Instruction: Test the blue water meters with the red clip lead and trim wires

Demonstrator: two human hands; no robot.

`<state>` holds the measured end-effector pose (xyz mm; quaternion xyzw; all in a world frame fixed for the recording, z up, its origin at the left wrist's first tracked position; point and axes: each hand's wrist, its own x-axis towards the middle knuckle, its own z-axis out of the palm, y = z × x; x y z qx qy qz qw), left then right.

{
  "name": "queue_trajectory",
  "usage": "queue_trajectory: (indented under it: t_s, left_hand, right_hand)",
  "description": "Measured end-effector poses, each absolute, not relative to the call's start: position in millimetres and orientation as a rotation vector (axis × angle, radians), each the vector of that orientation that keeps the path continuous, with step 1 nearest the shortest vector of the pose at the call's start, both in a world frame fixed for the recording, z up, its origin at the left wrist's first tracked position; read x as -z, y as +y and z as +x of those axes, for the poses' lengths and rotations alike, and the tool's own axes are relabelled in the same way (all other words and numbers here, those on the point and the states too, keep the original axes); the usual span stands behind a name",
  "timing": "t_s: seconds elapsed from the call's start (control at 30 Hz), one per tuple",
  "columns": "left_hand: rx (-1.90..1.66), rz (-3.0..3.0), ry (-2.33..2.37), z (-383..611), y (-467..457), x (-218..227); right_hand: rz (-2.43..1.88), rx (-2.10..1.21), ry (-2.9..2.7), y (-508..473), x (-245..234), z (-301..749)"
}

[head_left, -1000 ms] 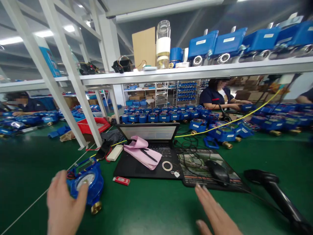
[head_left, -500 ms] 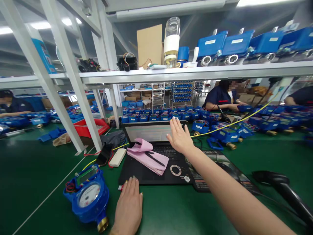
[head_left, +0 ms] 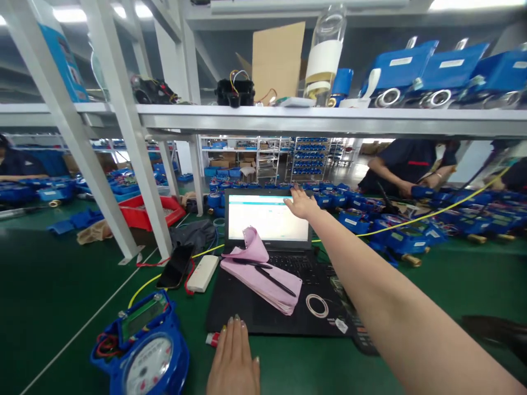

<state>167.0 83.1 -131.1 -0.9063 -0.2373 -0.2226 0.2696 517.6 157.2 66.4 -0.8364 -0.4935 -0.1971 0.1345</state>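
A black laptop (head_left: 263, 323) stands unfolded on the green table, its screen (head_left: 263, 216) lit and upright. My right hand (head_left: 302, 204) is at the screen's top right edge, thumb in front and fingertips bent over the rim. Flat on the table by the laptop's front edge lies my left hand (head_left: 234, 359), fingers stretched out and holding nothing. A red and white piece (head_left: 212, 339) is beside its fingertips. Across the keyboard lie a pink notepad (head_left: 263, 282) with dark pens (head_left: 275, 280) on it. A pale coiled ring (head_left: 317, 306) rests on the palm rest.
A blue water meter (head_left: 144, 351) sits at front left. Near it lie a phone (head_left: 177, 267), a white power bank (head_left: 203, 273) and a yellow cable (head_left: 142, 288). A shelf (head_left: 263, 118) crosses above. A blurred dark scanner (head_left: 494, 332) lies right. A co-worker (head_left: 405, 164) handles meters beyond.
The screen looks more upright and brighter. My right hand has gone from stretched fingers to fingertips bent over its top edge. My left hand stays flat; the view has shifted closer.
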Motion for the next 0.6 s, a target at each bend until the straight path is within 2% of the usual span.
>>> queue_trajectory:
  t_s: [0.13,0.3,0.6]
  left_hand:
    - [0.602,-2.447,-0.71,172.6,75.5,121.3]
    - [0.582,-2.5,-0.824,174.5,68.0,111.8]
    - [0.543,-2.65,-1.029,177.0,61.0,103.1]
  right_hand:
    - [-2.255,0.657,-1.799,150.5,-49.0,469.6]
    - [-2.04,0.536,-2.385,147.2,-21.0,403.1]
    - [-2.573,0.245,-2.181,85.7,16.4,350.4]
